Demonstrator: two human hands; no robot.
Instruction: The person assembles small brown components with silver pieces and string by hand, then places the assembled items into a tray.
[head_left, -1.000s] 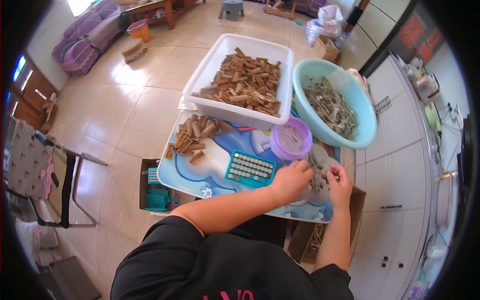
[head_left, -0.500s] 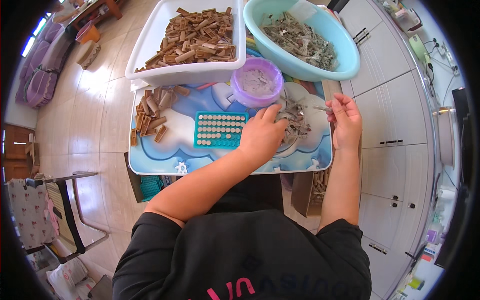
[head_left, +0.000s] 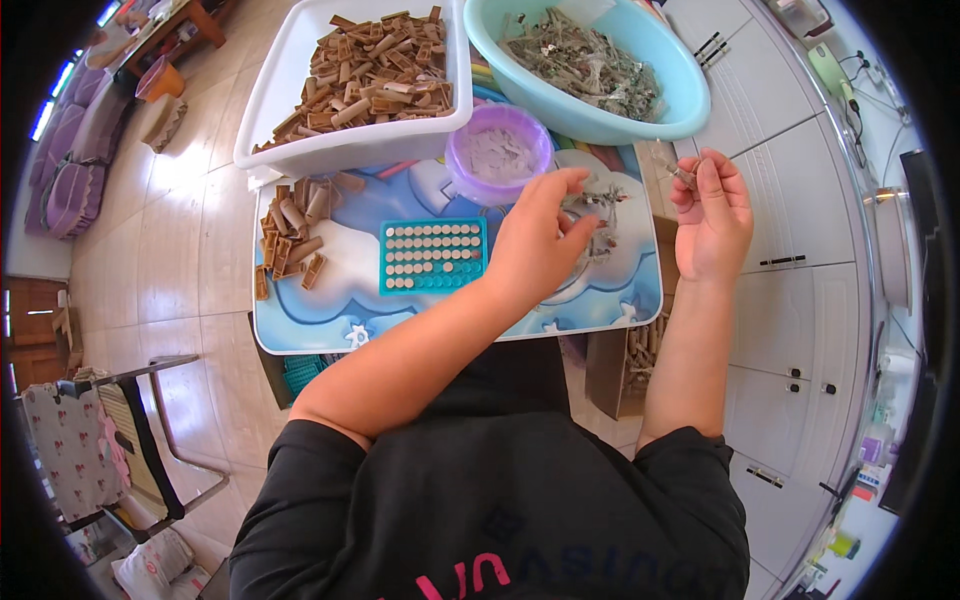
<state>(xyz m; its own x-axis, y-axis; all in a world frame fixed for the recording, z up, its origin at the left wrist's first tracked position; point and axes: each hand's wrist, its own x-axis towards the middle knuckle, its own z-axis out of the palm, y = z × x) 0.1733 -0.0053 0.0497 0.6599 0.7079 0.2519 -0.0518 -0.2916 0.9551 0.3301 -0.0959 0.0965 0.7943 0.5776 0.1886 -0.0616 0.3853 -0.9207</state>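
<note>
My right hand [head_left: 712,222] is raised beyond the table's right edge, its thumb and fingers pinched on a small clear, wiry part [head_left: 684,178] whose exact kind I cannot make out. Over the table, my left hand [head_left: 540,238] has thumb and fingers spread, with nothing visible between them. It hovers beside a loose pile of similar clear, silvery parts [head_left: 600,210] and partly covers it. Left of that hand lies a teal tray [head_left: 384,262] with rows of small round pale discs; some holes in its lower rows hold none. A purple bowl [head_left: 546,150] of greyish-white material stands just beyond my left hand.
Brown plastic casings [head_left: 290,225] lie loose at the table's left. A white tub [head_left: 350,152] of more casings and a light blue basin [head_left: 685,118] of clear parts stand at the back. White cabinets [head_left: 790,210] line the right. Below the table is a cardboard box [head_left: 605,372].
My right hand has moved up and to the right with the small clear part. My left hand has lifted slightly off the pile, its fingers spreading. The whole view has shifted a little.
</note>
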